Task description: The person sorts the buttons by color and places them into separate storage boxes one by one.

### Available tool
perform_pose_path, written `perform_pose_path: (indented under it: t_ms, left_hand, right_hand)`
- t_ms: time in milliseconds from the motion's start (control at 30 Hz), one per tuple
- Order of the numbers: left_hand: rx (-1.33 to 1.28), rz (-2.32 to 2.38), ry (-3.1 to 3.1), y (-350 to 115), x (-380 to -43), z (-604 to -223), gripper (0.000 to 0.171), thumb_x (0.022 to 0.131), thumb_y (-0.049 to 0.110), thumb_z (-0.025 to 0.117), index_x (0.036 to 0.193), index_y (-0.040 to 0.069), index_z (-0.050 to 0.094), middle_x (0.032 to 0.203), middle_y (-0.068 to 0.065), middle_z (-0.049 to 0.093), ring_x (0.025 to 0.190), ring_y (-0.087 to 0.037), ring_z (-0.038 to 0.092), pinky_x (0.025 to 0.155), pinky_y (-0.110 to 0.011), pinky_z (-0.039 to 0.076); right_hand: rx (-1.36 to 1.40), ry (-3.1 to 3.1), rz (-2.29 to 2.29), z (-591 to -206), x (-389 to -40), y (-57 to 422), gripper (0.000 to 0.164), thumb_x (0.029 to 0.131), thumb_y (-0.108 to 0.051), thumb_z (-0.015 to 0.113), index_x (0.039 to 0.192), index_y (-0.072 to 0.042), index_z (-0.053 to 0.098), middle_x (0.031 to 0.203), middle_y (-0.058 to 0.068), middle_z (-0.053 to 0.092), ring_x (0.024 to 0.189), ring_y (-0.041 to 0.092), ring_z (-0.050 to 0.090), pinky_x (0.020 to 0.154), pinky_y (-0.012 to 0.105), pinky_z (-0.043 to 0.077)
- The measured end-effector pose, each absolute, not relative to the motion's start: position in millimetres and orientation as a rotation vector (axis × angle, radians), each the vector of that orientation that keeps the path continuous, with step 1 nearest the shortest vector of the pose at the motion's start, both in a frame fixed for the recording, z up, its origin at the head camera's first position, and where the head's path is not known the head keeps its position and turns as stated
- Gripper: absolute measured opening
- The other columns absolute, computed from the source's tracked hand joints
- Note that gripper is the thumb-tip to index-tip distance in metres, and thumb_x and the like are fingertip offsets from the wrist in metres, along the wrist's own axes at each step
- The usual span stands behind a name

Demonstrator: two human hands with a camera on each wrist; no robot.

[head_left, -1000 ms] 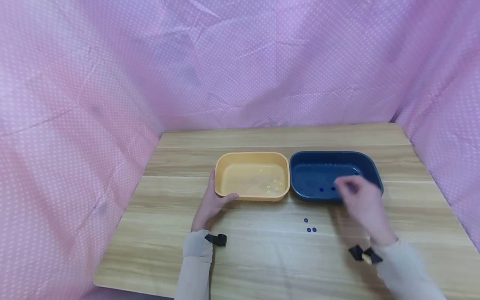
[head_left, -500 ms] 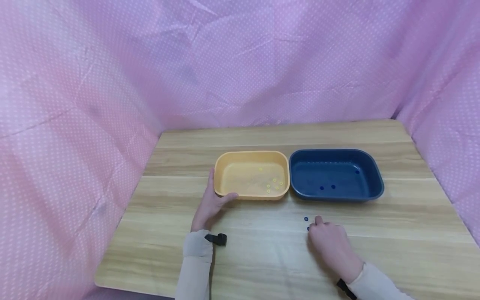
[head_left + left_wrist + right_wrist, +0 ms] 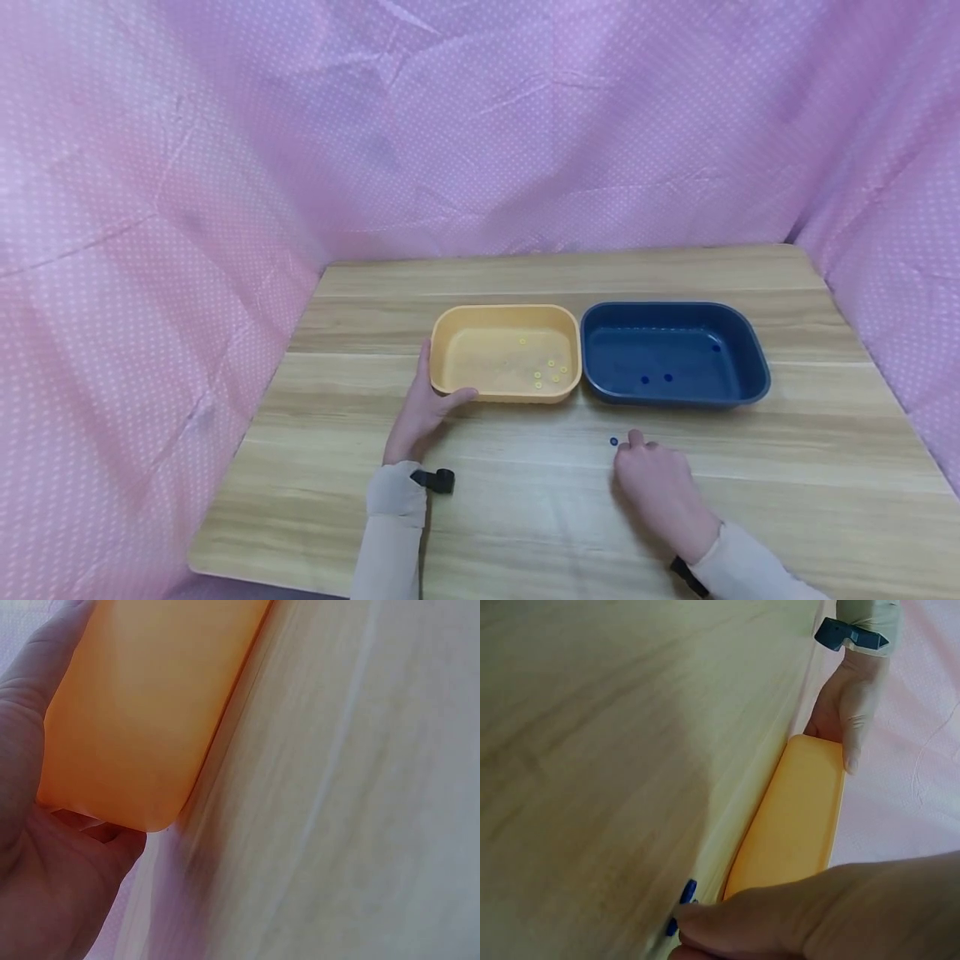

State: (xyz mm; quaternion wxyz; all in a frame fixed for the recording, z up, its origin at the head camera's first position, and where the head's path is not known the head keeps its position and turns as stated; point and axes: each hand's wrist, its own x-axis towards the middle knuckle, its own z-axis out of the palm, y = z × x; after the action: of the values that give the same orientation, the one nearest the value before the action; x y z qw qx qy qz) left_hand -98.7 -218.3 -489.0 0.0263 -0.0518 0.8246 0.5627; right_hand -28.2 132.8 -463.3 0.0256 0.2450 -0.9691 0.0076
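Note:
My left hand (image 3: 426,408) grips the front left corner of a yellow plastic bin (image 3: 504,397), thumb along the front rim and fingers along the left side. The left wrist view shows this grip against the bin's wall (image 3: 157,712). My right hand (image 3: 663,496) is low over the table in front of the blue bin (image 3: 675,395), fingers curled. In the right wrist view its thumb and finger pinch a small blue ring (image 3: 672,928) at the tabletop. One loose blue ring (image 3: 613,442) lies just left of the fingertips. The hand hides the table beneath it.
The two bins stand side by side on the wooden table (image 3: 300,500). Several small yellow rings (image 3: 551,363) lie in the yellow bin, mostly to the right. Three dark blue rings (image 3: 667,378) lie in the blue bin. Pink dotted cloth (image 3: 480,150) hangs around the table.
My right hand has come from over the blue bin to the blue rings on the table, now covering all but one of them. My left hand stays on the yellow bin.

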Motion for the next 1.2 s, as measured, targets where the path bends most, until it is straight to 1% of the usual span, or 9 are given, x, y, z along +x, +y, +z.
perform_pose_path:
  t_ms: [200, 300, 433, 533, 733, 800, 967, 1033, 1200]
  left_hand:
    - [-0.151, 1.741, 2.547, -218, -99, -489, 0.134, 0.065, 0.048, 0.088, 0.157, 0.021, -0.006, 0.161, 0.000, 0.013, 0.143, -0.019, 0.023, 0.117, -0.042, 0.016]
    - [-0.141, 1.742, 2.545, -218, -99, -489, 0.133, 0.066, 0.047, 0.088, 0.157, 0.022, -0.006, 0.161, 0.001, 0.012, 0.143, -0.019, 0.022, 0.117, -0.042, 0.016]
    - [-0.141, 1.744, 2.544, -217, -100, -488, 0.132, 0.067, 0.045, 0.087, 0.157, 0.023, -0.006, 0.161, 0.001, 0.011, 0.144, -0.019, 0.021, 0.117, -0.042, 0.015]
    - [-0.148, 1.728, 2.557, -217, -100, -487, 0.132, 0.067, 0.047, 0.087, 0.157, 0.022, -0.006, 0.162, 0.001, 0.011, 0.144, -0.019, 0.020, 0.117, -0.042, 0.015]
    - [-0.134, 1.720, 2.562, -218, -100, -487, 0.131, 0.067, 0.047, 0.087, 0.157, 0.020, -0.006, 0.162, -0.003, 0.010, 0.144, -0.022, 0.020, 0.117, -0.044, 0.015]
    - [-0.138, 1.733, 2.551, -219, -100, -487, 0.132, 0.067, 0.046, 0.087, 0.157, 0.019, -0.006, 0.162, -0.004, 0.011, 0.144, -0.022, 0.021, 0.117, -0.043, 0.015]
    - [-0.144, 1.740, 2.541, -219, -100, -488, 0.132, 0.067, 0.046, 0.087, 0.157, 0.019, -0.006, 0.161, -0.004, 0.012, 0.143, -0.022, 0.022, 0.117, -0.041, 0.015]
    - [-0.148, 1.725, 2.551, -219, -100, -487, 0.132, 0.067, 0.046, 0.087, 0.157, 0.019, -0.006, 0.162, -0.003, 0.011, 0.144, -0.021, 0.020, 0.117, -0.042, 0.015]
    - [-0.160, 1.695, 2.575, -218, -98, -488, 0.131, 0.067, 0.047, 0.087, 0.157, 0.019, -0.006, 0.162, -0.003, 0.009, 0.145, -0.022, 0.018, 0.117, -0.043, 0.014]
  right_hand:
    - [0.732, -2.974, 0.020, -461, -29, 134, 0.017, 0.073, 0.008, 0.071, 0.066, -0.005, 0.063, 0.068, 0.009, 0.050, 0.046, 0.018, 0.040, 0.032, 0.034, 0.038]
    - [0.741, -2.973, 0.033, -460, -29, 135, 0.016, 0.073, 0.008, 0.070, 0.066, -0.005, 0.063, 0.068, 0.010, 0.050, 0.046, 0.018, 0.040, 0.032, 0.034, 0.038]
    - [0.777, -2.969, 0.037, -462, -32, 135, 0.015, 0.074, 0.008, 0.070, 0.067, -0.003, 0.063, 0.068, 0.011, 0.051, 0.045, 0.016, 0.038, 0.032, 0.031, 0.037]
    - [0.828, -2.929, 0.004, -463, -32, 134, 0.013, 0.075, 0.006, 0.072, 0.067, -0.001, 0.063, 0.068, 0.012, 0.050, 0.044, 0.014, 0.037, 0.032, 0.029, 0.036]
    - [0.923, -2.743, -0.110, -467, -29, 127, 0.015, 0.078, 0.005, 0.071, 0.068, 0.010, 0.062, 0.063, 0.013, 0.043, 0.045, 0.014, 0.041, 0.032, 0.029, 0.038]
    - [0.930, -2.720, -0.123, -468, -29, 124, 0.014, 0.077, 0.005, 0.071, 0.068, 0.011, 0.063, 0.062, 0.013, 0.043, 0.045, 0.014, 0.041, 0.033, 0.029, 0.039]
    - [0.914, -2.739, -0.142, -469, -30, 120, 0.012, 0.075, 0.007, 0.071, 0.065, 0.009, 0.063, 0.060, 0.013, 0.044, 0.044, 0.014, 0.042, 0.034, 0.029, 0.040]
    - [0.917, -2.767, -0.142, -468, -31, 120, 0.013, 0.075, 0.008, 0.070, 0.064, 0.007, 0.062, 0.060, 0.013, 0.044, 0.045, 0.014, 0.041, 0.034, 0.029, 0.040]
    - [0.942, -2.850, -0.154, -464, -34, 121, 0.014, 0.076, 0.008, 0.068, 0.065, 0.005, 0.062, 0.061, 0.013, 0.046, 0.044, 0.014, 0.041, 0.033, 0.030, 0.041]
